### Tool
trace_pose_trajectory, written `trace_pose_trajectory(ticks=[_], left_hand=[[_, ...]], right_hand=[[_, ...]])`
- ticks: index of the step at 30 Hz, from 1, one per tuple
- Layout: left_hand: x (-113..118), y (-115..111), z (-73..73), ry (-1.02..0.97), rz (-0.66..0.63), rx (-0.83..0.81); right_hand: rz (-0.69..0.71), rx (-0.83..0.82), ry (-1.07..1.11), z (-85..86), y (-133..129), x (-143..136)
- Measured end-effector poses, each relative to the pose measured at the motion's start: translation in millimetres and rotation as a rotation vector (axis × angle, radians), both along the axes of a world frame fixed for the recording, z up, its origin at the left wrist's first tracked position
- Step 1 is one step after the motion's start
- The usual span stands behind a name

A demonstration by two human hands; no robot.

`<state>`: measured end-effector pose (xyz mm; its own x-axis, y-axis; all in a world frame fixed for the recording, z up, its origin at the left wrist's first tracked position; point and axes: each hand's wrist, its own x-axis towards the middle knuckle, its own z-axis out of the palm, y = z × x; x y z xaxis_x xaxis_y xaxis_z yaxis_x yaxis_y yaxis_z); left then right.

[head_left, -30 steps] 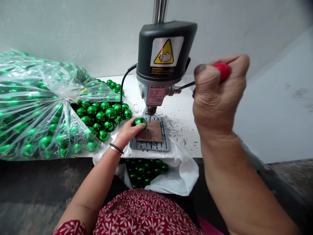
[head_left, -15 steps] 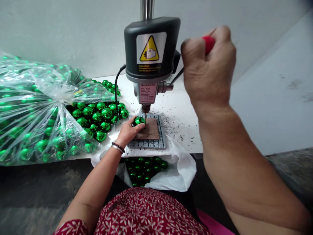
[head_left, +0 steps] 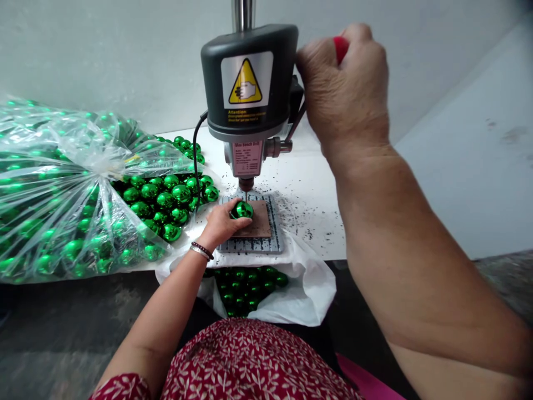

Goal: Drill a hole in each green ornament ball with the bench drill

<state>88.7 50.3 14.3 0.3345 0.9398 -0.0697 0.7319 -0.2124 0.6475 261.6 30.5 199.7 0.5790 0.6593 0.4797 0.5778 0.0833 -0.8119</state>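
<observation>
In the head view, the green ball (head_left: 244,210) sits between the thumb and fingers of your left hand (head_left: 220,223), directly below the drill (head_left: 250,83), over the wooden board (head_left: 261,221) on the drill's metal base (head_left: 272,244). The ball is round, so it has no long axis, and no cap or stem can be made out to show which way it points. The bit (head_left: 246,195) hangs upright at its upper edge; you can't tell whether they touch. Your left fingers are parted by the ball's width and clamped on it from the left. Your right hand (head_left: 347,83), to the right of the drill's head, is wrapped tightly around the red knob (head_left: 341,49) of its lever. Left of the drill, loose balls (head_left: 181,193) spill from a clear bag (head_left: 104,161) on the bench (head_left: 312,166); in front and below, a white bag (head_left: 318,289) holds more. Dark chips (head_left: 306,222) lie mostly to the drill's right.
</observation>
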Motion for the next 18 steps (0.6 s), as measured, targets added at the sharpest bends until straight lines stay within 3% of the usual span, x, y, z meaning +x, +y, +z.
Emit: trace_pose_trajectory(ticks=[5,11,18], left_hand=[[6,-10,-3.7,0.025,0.010,0.107],[-1,-7,-19.9,-0.283,0.022,0.023],[-13,8,-17.4,-0.349,-0.024,-0.109]], right_hand=[[-0.001,0.031,0.030,0.2,2,0],[0.004,0.055,0.057,-2.5,4,0],[0.004,0.051,0.029,-3.4,4,-1]])
